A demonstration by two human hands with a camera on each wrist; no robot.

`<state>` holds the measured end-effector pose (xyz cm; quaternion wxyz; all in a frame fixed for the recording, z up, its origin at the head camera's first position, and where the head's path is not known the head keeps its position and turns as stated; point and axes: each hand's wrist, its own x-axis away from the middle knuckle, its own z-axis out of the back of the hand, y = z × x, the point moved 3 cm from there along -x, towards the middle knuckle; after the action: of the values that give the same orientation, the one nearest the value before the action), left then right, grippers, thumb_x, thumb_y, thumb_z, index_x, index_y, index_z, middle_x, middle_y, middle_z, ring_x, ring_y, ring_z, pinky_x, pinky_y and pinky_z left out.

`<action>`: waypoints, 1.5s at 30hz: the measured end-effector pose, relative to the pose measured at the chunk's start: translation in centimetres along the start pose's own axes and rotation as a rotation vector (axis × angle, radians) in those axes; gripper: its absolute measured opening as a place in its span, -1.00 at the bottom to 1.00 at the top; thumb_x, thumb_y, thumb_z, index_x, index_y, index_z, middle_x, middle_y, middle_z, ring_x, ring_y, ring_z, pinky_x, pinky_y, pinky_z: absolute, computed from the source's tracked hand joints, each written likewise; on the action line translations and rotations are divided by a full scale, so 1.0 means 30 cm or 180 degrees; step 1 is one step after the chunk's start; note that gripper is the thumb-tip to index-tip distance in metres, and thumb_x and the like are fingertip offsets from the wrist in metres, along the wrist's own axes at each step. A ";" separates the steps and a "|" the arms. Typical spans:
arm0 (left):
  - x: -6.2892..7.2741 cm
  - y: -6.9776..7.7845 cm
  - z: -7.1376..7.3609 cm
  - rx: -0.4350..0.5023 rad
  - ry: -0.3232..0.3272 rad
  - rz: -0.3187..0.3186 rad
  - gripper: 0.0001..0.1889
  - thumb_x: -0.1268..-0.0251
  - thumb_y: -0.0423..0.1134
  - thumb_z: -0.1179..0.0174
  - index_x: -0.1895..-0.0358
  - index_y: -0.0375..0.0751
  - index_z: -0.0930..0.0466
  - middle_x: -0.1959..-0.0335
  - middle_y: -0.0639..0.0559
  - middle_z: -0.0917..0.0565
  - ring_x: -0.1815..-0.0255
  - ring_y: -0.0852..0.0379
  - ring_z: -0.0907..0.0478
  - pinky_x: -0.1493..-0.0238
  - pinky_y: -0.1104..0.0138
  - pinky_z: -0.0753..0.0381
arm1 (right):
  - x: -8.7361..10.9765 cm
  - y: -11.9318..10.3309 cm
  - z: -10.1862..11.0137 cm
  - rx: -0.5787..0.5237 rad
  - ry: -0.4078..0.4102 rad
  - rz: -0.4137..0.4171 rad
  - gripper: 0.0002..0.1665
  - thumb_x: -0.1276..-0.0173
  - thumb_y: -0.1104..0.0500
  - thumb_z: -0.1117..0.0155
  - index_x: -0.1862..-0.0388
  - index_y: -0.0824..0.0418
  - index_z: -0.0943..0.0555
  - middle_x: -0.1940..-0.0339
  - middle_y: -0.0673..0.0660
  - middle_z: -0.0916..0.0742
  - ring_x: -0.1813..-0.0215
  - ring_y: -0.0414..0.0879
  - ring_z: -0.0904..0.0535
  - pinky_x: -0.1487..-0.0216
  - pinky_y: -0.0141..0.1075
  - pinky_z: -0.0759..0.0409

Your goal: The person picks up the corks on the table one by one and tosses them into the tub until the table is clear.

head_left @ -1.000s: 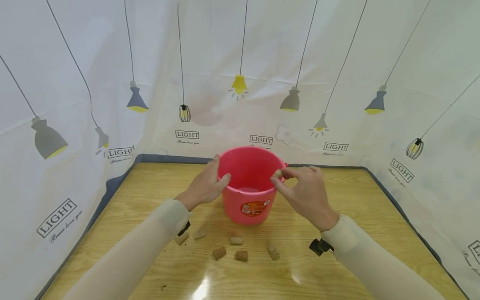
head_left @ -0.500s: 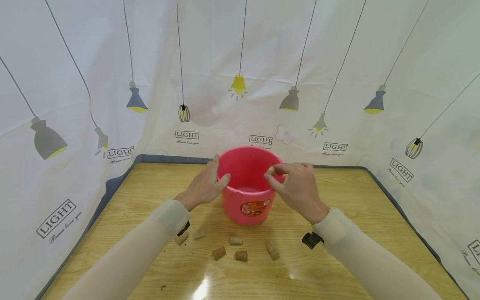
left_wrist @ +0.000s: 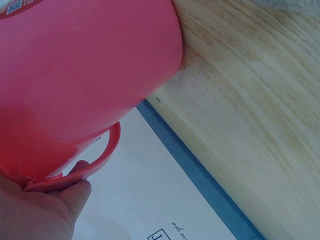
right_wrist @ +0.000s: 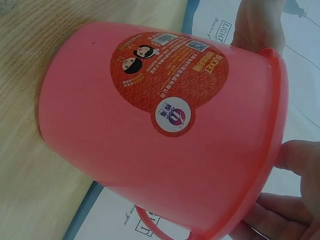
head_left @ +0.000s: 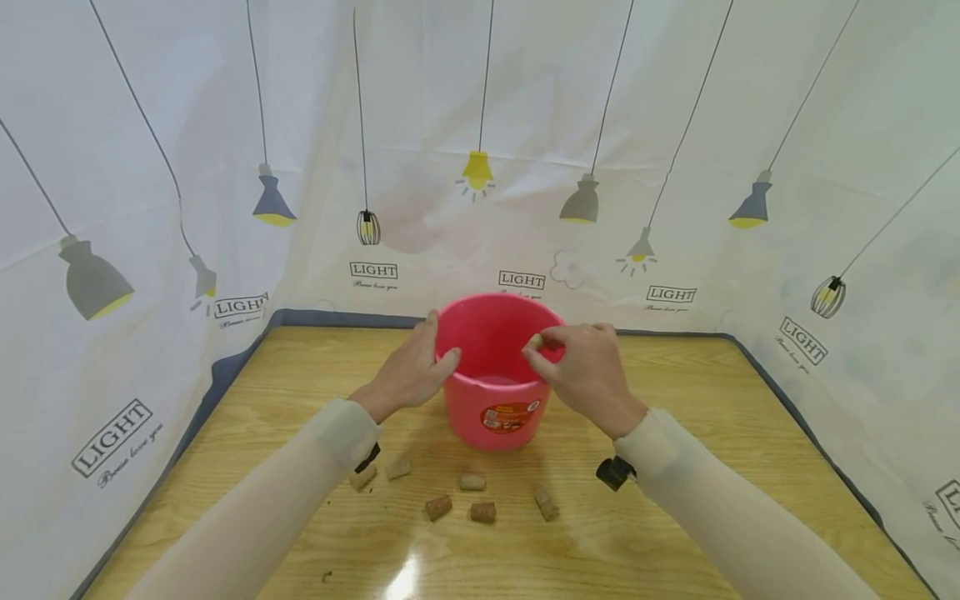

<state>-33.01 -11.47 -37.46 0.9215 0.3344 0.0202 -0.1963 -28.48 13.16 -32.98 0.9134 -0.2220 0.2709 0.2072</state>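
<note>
A pink bucket stands on the wooden table with its open top tipped slightly towards me. My left hand grips its left rim, thumb over the inside edge. In the left wrist view, fingers curl around the rim and the pink handle. Between thumb and forefinger, my right hand pinches a cork over the bucket's right rim. The right wrist view shows the red bucket label, but the cork is hidden there. In front of the bucket lie several corks, among them a light one and a darker one.
The wooden table has a dark blue border along its back and sides. Behind it hangs a white cloth printed with lamps. Black wrist straps, one at the right cuff, sit below both hands. Small crumbs lie near the corks.
My right hand has moved left with the cork, from the bucket's right rim to over its opening. The left hand, bucket and corks on the table stay in place.
</note>
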 end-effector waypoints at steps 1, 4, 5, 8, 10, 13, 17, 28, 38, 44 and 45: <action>0.000 0.000 0.000 -0.0003 0.0002 0.0000 -0.11 -0.54 0.06 0.06 -0.67 -0.27 0.32 -0.51 -0.22 -0.23 -0.28 -0.13 -0.41 -0.23 -0.11 -0.56 | -0.002 0.000 -0.003 0.0011 -0.0024 -0.0009 -0.88 -0.34 0.05 -0.45 0.35 0.06 -0.77 0.58 -0.09 -0.71 0.52 -0.16 -0.54 -0.16 0.19 -0.39; 0.002 0.002 0.001 -0.0009 0.0003 0.0001 -0.11 -0.54 0.06 0.06 -0.67 -0.28 0.32 -0.50 -0.22 -0.25 -0.28 -0.13 -0.41 -0.23 -0.11 -0.55 | -0.006 0.000 -0.011 0.0019 -0.0084 -0.0024 -0.88 -0.33 0.06 -0.46 0.37 0.07 -0.77 0.53 -0.07 -0.75 0.47 -0.13 -0.59 -0.14 0.16 -0.41; 0.003 0.002 0.001 -0.0011 0.0002 0.0003 -0.11 -0.54 0.06 0.06 -0.67 -0.28 0.32 -0.50 -0.22 -0.24 -0.28 -0.14 -0.41 -0.24 -0.12 -0.55 | -0.007 0.000 -0.014 0.0021 -0.0110 -0.0032 -0.87 -0.33 0.06 -0.46 0.37 0.07 -0.77 0.52 -0.06 -0.75 0.47 -0.13 -0.59 -0.13 0.15 -0.41; 0.005 0.002 0.001 -0.0016 -0.0002 0.0005 -0.11 -0.54 0.06 0.07 -0.67 -0.29 0.33 -0.51 -0.23 -0.24 -0.29 -0.15 -0.41 -0.25 -0.13 -0.53 | -0.008 0.000 -0.024 0.0071 -0.0198 -0.0074 -0.85 -0.33 0.05 -0.46 0.38 0.09 -0.77 0.52 -0.05 -0.75 0.46 -0.11 -0.61 -0.12 0.12 -0.42; 0.005 0.002 0.002 -0.0017 -0.0002 0.0003 -0.11 -0.54 0.06 0.07 -0.67 -0.29 0.33 -0.50 -0.23 -0.24 -0.29 -0.14 -0.41 -0.25 -0.12 -0.54 | -0.007 0.000 -0.028 0.0112 -0.0266 -0.0150 -0.78 -0.31 0.02 -0.49 0.28 0.16 -0.80 0.54 -0.03 -0.75 0.42 -0.07 -0.63 -0.15 0.13 -0.42; 0.006 0.003 0.002 -0.0015 -0.0002 -0.0001 -0.11 -0.54 0.06 0.06 -0.67 -0.29 0.32 -0.49 -0.23 -0.25 -0.28 -0.14 -0.41 -0.24 -0.12 -0.55 | -0.005 0.000 -0.031 0.0171 -0.0354 -0.0282 -0.59 -0.28 -0.04 -0.52 0.08 0.26 -0.80 0.56 0.02 -0.74 0.35 0.01 -0.67 -0.21 0.15 -0.41; 0.007 0.004 0.002 -0.0034 -0.0011 0.0004 -0.11 -0.54 0.06 0.07 -0.67 -0.29 0.32 -0.53 -0.23 -0.21 -0.32 -0.15 -0.38 -0.27 -0.13 -0.52 | -0.003 -0.002 -0.028 0.0183 -0.0387 -0.0360 -0.45 -0.28 -0.08 -0.51 -0.04 0.31 -0.76 0.59 0.04 -0.72 0.29 0.06 -0.68 -0.25 0.17 -0.40; 0.004 0.005 0.002 -0.0040 -0.0021 0.0010 -0.11 -0.55 0.09 0.09 -0.67 -0.29 0.34 -0.54 -0.24 -0.20 -0.30 -0.15 -0.38 -0.29 -0.14 -0.49 | 0.009 0.011 0.004 -0.0041 -0.0118 -0.0297 -0.51 -0.31 -0.07 -0.48 0.03 0.31 -0.78 0.56 0.03 -0.72 0.31 0.02 -0.65 -0.19 0.14 -0.41; 0.005 0.004 0.001 -0.0001 -0.0038 -0.0007 -0.11 -0.55 0.08 0.08 -0.67 -0.28 0.34 -0.57 -0.23 -0.16 -0.33 -0.15 -0.38 -0.30 -0.14 -0.49 | 0.034 0.020 0.025 -0.0158 0.0199 -0.0204 -0.52 -0.31 -0.06 -0.48 0.00 0.29 -0.78 0.39 0.11 -0.79 0.18 0.07 -0.72 -0.19 0.14 -0.40; 0.005 0.009 0.007 0.0009 -0.0019 -0.0009 -0.11 -0.54 0.06 0.06 -0.67 -0.27 0.32 -0.52 -0.22 -0.23 -0.27 -0.13 -0.41 -0.23 -0.12 -0.55 | 0.053 0.015 0.047 -0.0244 0.0326 -0.0093 -0.63 -0.30 -0.02 -0.50 0.11 0.25 -0.79 0.38 0.08 -0.80 0.19 0.04 -0.70 -0.11 0.08 -0.39; 0.005 0.010 0.007 0.0009 -0.0021 -0.0008 -0.11 -0.54 0.06 0.05 -0.67 -0.26 0.32 -0.51 -0.22 -0.23 -0.27 -0.13 -0.42 -0.22 -0.11 -0.56 | 0.057 0.016 0.049 -0.0251 0.0342 -0.0083 -0.65 -0.30 -0.01 -0.51 0.13 0.24 -0.79 0.38 0.08 -0.80 0.21 0.03 -0.69 -0.10 0.08 -0.38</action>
<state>-32.80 -11.46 -37.13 0.9209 0.3351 0.0172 -0.1986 -26.80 14.75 -33.01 0.8907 -0.2722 0.3083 0.1936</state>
